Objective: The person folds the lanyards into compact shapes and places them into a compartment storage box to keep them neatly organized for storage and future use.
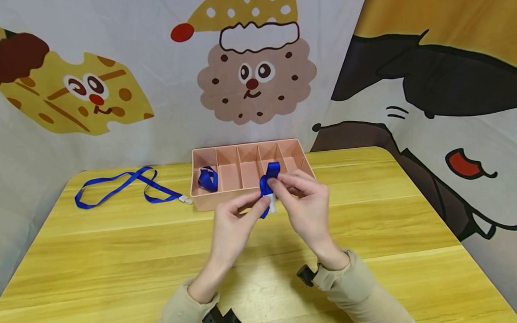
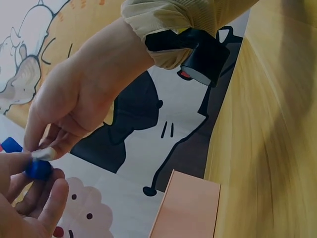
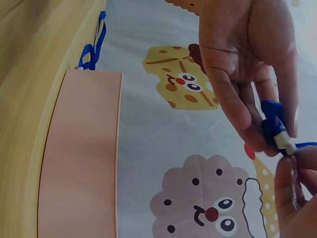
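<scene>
Closest in, two beige sleeves (image 1: 372, 291) are rising from the bottom edge of the head view, with black wrist devices (image 1: 307, 275) jutting from their cuffs. Just below the centre of the frame, the left hand (image 1: 232, 220) and the right hand (image 1: 308, 210) are meeting at a folded blue lanyard (image 1: 274, 169). Both are pinching it between thumb and fingertips, the right one gripping higher on the ribbon, the left one lower, beside its white clip (image 1: 273, 203). Whether ribbon or clip is bearing any lettering, I cannot tell.

Underneath, a yellow wood-grain table (image 1: 115, 264) is filling the lower half, its side edges slanting toward the lower corners and its surface showing widely on either side of the forearms. Past the fingertips, a pink tray (image 1: 214, 202) is standing in the way at the centre, fingers and ribbon partly hiding its front rim. Its five compartments are running left to right, the leftmost holding a coiled blue lanyard (image 1: 207, 179). Left of centre, a loose blue lanyard (image 1: 135, 175) is lying in a crossed loop, its end clip (image 1: 185, 199) pointing at the tray's near left corner.

Farthest off, a printed backdrop (image 1: 173, 97) is hanging behind the table's rear edge, showing a cheese figure (image 1: 125, 94) at upper left and a biscuit figure (image 1: 220, 88) at upper middle.
</scene>
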Demonstrator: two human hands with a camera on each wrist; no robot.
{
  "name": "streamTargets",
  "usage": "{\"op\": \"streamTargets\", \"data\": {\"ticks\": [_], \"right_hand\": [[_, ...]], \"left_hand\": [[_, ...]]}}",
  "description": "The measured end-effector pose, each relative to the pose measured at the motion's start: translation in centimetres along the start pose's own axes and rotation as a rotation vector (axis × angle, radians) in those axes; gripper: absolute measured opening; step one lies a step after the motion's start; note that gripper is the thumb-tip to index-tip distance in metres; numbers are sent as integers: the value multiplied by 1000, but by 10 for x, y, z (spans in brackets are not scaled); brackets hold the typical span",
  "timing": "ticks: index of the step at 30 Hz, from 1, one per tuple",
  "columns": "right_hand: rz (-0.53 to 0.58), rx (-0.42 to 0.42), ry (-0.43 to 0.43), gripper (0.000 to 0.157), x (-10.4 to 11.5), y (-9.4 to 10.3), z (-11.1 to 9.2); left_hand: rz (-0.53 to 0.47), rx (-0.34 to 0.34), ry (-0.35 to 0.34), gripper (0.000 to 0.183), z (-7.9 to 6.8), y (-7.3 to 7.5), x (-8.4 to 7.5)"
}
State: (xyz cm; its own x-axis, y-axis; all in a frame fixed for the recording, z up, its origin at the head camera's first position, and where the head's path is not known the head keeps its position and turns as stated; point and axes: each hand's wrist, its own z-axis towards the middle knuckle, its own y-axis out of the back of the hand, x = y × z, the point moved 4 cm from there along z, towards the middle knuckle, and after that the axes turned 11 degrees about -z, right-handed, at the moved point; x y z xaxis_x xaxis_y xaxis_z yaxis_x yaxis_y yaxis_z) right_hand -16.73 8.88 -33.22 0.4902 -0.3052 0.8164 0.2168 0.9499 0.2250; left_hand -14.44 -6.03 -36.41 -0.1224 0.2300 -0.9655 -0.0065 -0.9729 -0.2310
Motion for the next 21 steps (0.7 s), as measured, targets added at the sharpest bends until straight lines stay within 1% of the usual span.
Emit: {"op": "streamTargets", "data": {"ticks": [1,3,8,10,12,15,17,21], "right_hand": [[0,12,-1,8,0,0,0],[19,55,-30,9,-2,0,2],[99,212,-142,14,-10,3,8],[106,266,-151,14,-11,4,10],[112,296,-143,14,-11,5,11],[110,301,-110,11,-10,6,12],[103,283,-79,10,-9,7,12],[56,232,25,10,-8,7,11]], "left_hand": [[0,-5,-1,23,0,1,0],[-1,-7,-5,23,1,2,0],[-20,-11,-4,24,1,3,1],[-24,-11,2,23,1,3,1],[-28,-8,8,23,1,3,1],[-39,-1,11,23,1,2,1],[-44,1,15,23,1,1,2],[-57,-7,37,24,0,-1,3]]}}
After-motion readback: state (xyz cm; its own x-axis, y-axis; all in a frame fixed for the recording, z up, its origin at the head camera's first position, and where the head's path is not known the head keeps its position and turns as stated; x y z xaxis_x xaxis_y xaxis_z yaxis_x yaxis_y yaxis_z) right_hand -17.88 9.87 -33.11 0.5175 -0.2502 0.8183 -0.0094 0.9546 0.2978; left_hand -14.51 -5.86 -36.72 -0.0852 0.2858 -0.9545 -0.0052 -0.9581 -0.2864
